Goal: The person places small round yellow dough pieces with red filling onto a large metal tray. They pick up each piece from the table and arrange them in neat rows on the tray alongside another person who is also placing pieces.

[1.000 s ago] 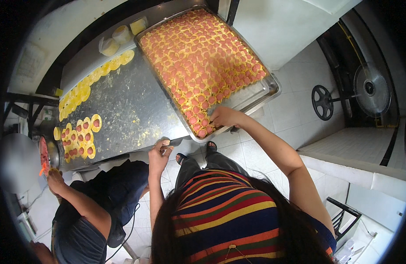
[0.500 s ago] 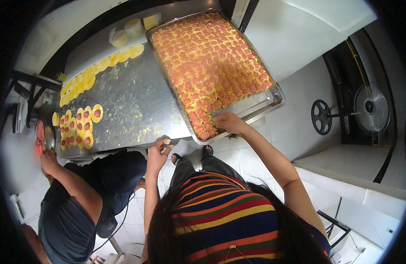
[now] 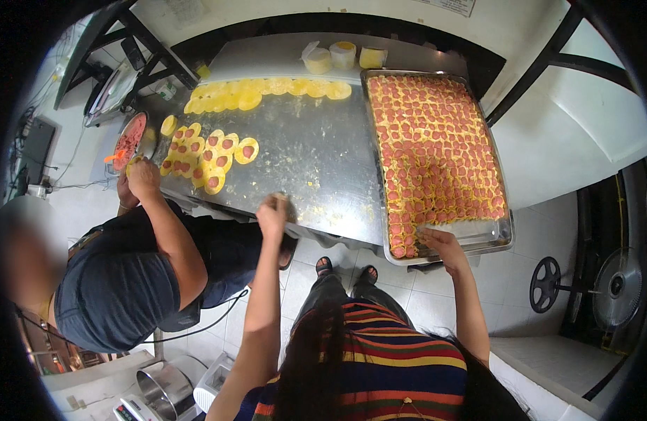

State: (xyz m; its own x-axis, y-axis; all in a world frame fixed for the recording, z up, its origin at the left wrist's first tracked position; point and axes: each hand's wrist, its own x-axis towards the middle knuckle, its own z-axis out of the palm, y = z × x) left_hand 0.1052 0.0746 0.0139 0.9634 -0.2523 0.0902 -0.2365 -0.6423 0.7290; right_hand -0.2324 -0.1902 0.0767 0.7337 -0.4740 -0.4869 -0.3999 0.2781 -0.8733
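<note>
On the right, a metal tray [image 3: 507,243] holds tight rows of small open-topped dumplings [image 3: 435,147], yellow with pink filling. My right hand [image 3: 442,247] reaches over its near end, fingertips pinched together against the last dumplings; whatever is between them is hidden. Above the table's front edge is my left hand [image 3: 272,216], its fingers curled and slightly blurred, and I cannot make out what they hold. Farther left on the metal table [image 3: 316,168] lie round yellow wrappers topped with pink filling [image 3: 212,158]. A row of plain yellow wrappers [image 3: 267,88] overlaps along the back.
A co-worker in a dark shirt [image 3: 120,281] stands at my left, hands [image 3: 143,179] beside a bowl of pink filling [image 3: 132,137]. Plastic tubs [image 3: 343,55] stand behind the wrappers. A fan [image 3: 616,284] and a black handwheel [image 3: 545,284] are at the right.
The view has swung left, so table and tray appear farther right. My right hand stays at the tray's near end; my left hand is still near the table edge. The co-worker's hand has risen beside the bowl.
</note>
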